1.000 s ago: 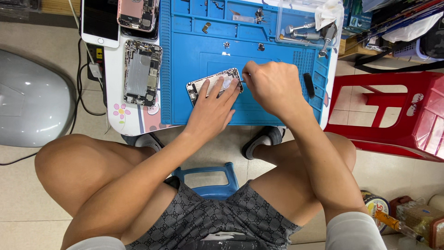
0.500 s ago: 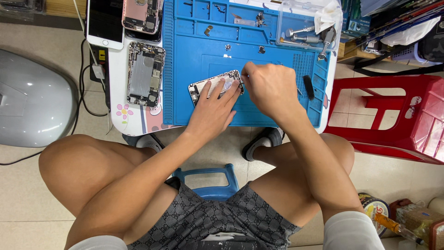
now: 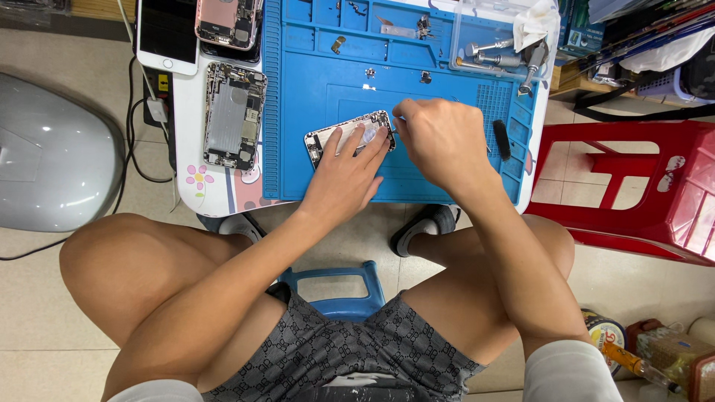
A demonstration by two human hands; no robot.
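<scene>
The left hand presses flat, fingers spread, on an opened phone chassis lying on the blue repair mat. The right hand pinches closed at its edge; the tool cannot be made out.

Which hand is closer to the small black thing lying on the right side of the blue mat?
The right hand. It sits just left of the small black thing, not touching it. The left hand is farther left, pressing down on the opened phone.
</scene>
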